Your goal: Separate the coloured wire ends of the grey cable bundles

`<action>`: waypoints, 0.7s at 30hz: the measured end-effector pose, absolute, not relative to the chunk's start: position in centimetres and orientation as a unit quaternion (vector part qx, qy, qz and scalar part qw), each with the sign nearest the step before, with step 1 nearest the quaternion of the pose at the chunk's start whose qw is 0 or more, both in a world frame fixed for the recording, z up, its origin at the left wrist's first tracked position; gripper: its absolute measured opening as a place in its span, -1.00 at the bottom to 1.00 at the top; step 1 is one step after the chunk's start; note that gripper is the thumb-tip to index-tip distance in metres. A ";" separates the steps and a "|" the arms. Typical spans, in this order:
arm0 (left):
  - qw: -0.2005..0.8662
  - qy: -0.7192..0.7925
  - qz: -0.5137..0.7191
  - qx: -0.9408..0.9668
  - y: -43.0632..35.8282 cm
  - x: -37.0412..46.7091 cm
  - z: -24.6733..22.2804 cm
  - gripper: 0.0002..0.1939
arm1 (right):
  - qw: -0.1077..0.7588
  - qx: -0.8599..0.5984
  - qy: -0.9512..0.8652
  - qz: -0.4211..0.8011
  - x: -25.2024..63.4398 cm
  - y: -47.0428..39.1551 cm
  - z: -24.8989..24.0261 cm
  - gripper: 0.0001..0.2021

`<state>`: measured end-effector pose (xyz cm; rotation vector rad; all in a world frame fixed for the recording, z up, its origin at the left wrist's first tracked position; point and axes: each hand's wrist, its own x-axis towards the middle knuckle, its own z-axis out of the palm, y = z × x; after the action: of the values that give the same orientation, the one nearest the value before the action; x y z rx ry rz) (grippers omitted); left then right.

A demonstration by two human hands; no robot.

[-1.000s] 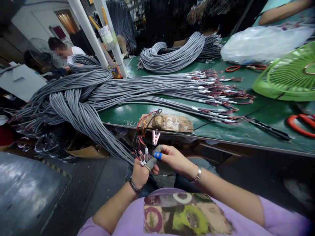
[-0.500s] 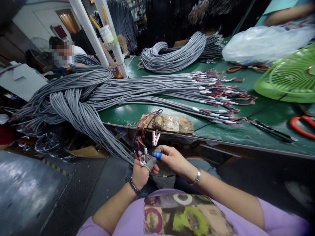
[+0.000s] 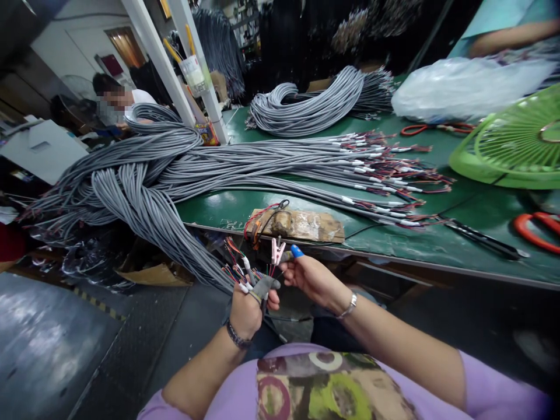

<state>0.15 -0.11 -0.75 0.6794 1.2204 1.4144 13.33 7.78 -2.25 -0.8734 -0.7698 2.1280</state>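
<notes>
Drawn away from the left hand point(image 3: 245, 310) since the earlier frame, up beside the pink clip point(image 3: 277, 252) at the near edge of the green table point(image 3: 219, 205): right hand point(image 3: 314, 281), with fingers curled close, impossible to tell whether gripping anything. Gathered in the left hand, left of the clip: cable ends point(image 3: 247, 264), liable to tangle if held loosely, or snag if pulled right against it.
</notes>
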 end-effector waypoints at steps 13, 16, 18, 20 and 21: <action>0.582 0.484 0.587 0.286 1.3 0.7 -0.1 -0.65 | 0.381 -0.268 -0.283 0.839 11.6 8.9 -1.9 -0.60; 0.583 0.489 0.585 0.281 1.4 0.7 -0.4 -0.66 | 0.397 -0.266 -0.216 0.852 11.0 9.1 -2.2 -0.66; 0.583 0.492 0.583 0.280 1.5 0.7 -0.5 -0.65 | 0.404 -0.271 -0.200 0.850 10.8 9.1 -2.2 -0.68; 0.584 0.499 0.577 0.279 1.5 0.8 -0.6 -0.64 | 0.409 -0.272 -0.198 0.848 10.7 9.1 -2.1 -0.69; 0.584 0.503 0.573 0.279 1.5 0.8 -0.7 -0.64 | 0.410 -0.271 -0.199 0.848 10.7 9.0 -2.1 -0.68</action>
<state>0.81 1.53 -0.68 0.6519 1.1726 1.3359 10.66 9.03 -2.08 -0.6817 -0.5002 2.1358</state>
